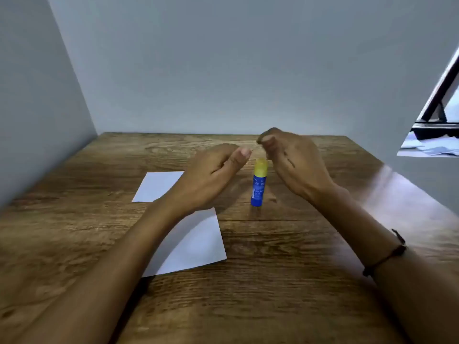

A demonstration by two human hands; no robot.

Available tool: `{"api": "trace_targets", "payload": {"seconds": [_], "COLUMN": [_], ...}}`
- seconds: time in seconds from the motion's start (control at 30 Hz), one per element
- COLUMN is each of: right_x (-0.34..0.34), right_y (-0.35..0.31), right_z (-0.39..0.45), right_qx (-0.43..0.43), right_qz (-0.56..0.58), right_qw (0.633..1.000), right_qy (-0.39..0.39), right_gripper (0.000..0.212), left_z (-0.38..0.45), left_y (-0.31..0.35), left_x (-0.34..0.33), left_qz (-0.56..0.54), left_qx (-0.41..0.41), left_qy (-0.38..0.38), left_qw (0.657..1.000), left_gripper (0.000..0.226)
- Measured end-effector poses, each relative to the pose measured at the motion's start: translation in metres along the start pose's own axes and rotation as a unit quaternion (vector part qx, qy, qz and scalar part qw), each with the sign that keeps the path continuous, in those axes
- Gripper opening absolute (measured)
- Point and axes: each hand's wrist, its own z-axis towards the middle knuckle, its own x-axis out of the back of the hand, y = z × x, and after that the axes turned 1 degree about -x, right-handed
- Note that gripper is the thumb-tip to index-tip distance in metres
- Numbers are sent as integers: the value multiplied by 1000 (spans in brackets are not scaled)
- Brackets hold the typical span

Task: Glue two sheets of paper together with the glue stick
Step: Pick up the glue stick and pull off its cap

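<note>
A blue glue stick [258,188] with a yellow cap stands upright on the wooden table [285,281], between my two hands. My left hand [211,177] hovers just left of it, fingers loosely curled, holding nothing. My right hand [293,162] hangs just right of and above the cap, fingers bent inward, not touching the stick. One white sheet of paper [159,186] lies flat at the left. A second white sheet [196,242] lies nearer to me, partly hidden under my left forearm.
Grey walls close the table at the back and on the left. A window with a dark frame [437,100] opens at the right. A dark cord bracelet [387,254] circles my right wrist.
</note>
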Motion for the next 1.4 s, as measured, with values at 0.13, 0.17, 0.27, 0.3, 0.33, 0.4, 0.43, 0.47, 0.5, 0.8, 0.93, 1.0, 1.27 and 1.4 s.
{"api": "trace_targets", "payload": {"seconds": [0.13,0.17,0.27,0.3,0.33,0.4,0.43,0.47,0.5,0.8,0.93,1.0,1.27,1.4], "right_x": [-6,-8,-15,-16,-18,-17,-15,-13,-10,8,17,19,25,36], "right_y": [-1,-1,-2,-5,-7,-13,-15,-16,-17,-15,-9,-9,-9,-3], "right_z": [-2,-2,-4,-5,-6,-6,-5,-4,-3,0,1,1,2,5], "right_qx": [34,30,28,25,26,18,12,10,9,98,128,141,141,119], "right_qz": [-135,-139,-89,-63,-36,2,11,17,20,46,37,34,79,187], "right_qw": [988,986,993,996,998,999,1000,1000,1000,988,985,983,978,969], "right_qy": [-72,-88,-74,-63,-48,-26,-19,-12,-9,-106,-110,-114,-136,-113], "right_gripper": [43,36,23,20,19,19,20,20,20,16,16,15,17,24], "left_z": [-1,0,0,0,0,1,2,3,3,5,7,6,7,6], "left_y": [-5,-7,-10,-9,-8,-8,-8,-8,-7,-7,-6,-7,-13,-18], "left_x": [-4,-7,-18,-21,-23,-26,-25,-25,-24,-19,-17,-16,-14,-11], "left_qz": [15,27,38,37,35,32,29,23,17,-88,-145,-185,-284,-301], "left_qx": [-3,5,16,18,18,19,22,20,21,18,17,18,24,15], "left_qy": [-118,-140,-130,-111,-81,-21,-1,13,18,-4,-13,-35,-106,-190], "left_qw": [993,990,991,993,996,999,999,999,999,996,989,982,953,935], "left_gripper": [24,20,24,22,17,14,15,16,17,21,35,30,15,17]}}
